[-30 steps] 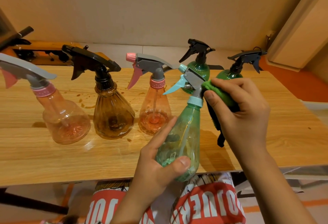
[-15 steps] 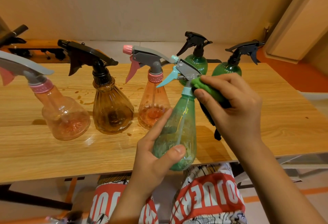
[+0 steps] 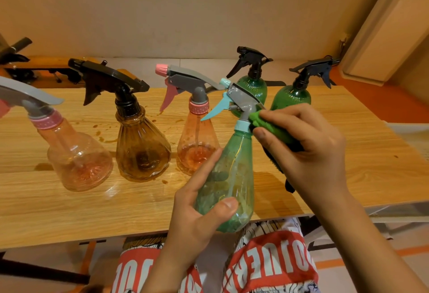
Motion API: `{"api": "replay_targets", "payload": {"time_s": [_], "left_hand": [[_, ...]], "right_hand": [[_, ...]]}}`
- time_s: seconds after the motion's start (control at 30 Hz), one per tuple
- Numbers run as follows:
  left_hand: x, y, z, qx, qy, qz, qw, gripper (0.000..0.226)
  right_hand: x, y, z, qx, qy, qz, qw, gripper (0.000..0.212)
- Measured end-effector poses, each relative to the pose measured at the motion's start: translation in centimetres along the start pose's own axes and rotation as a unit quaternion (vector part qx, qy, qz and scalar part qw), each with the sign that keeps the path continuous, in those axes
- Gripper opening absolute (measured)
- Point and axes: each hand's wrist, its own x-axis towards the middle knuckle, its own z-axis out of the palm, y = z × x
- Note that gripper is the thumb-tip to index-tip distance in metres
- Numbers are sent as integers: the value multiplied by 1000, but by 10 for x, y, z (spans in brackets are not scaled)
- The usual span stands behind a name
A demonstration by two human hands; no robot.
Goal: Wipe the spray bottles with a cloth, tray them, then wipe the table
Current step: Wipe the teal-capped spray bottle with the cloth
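Left hand (image 3: 197, 218) had the light green spray bottle (image 3: 229, 176) gripped around its lower body, tilted a bit over the near edge of the table (image 3: 69, 211), roughly 6 o'clock in the shot. Right hand (image 3: 318, 151) was pinching a green cloth (image 3: 271, 127) right against the bottle's neck, under the grey trigger head. An amber bottle (image 3: 141, 151) stood on the table at its 9 o'clock.
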Motion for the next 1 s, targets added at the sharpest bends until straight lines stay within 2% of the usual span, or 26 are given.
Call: {"api": "replay_targets", "payload": {"time_s": [0.17, 0.37, 0.53, 0.67, 0.83, 1.0], "left_hand": [[-3, 2, 9, -20, -18, 0, 1000, 68], [-7, -2, 13, -42, -32, -20, 998, 68], [-11, -1, 21, -50, -42, -20, 998, 69], [-10, -3, 19, -47, -41, -22, 998, 68], [-7, -4, 22, -43, -36, -18, 998, 67], [-6, -9, 20, -12, -19, -12, 1000, 68]], "right_hand": [[3, 2, -10, -18, 46, 32, 998, 25], [-6, -6, -16, 5, -50, -11, 999, 27], [-1, 0, -27, -30, 23, 30, 999, 25], [-5, -4, -24, -19, -27, 5, 999, 28], [6, 2, -24, -31, 19, 57, 998, 25], [16, 2, -13, -43, -8, 54, 998, 25]]}}
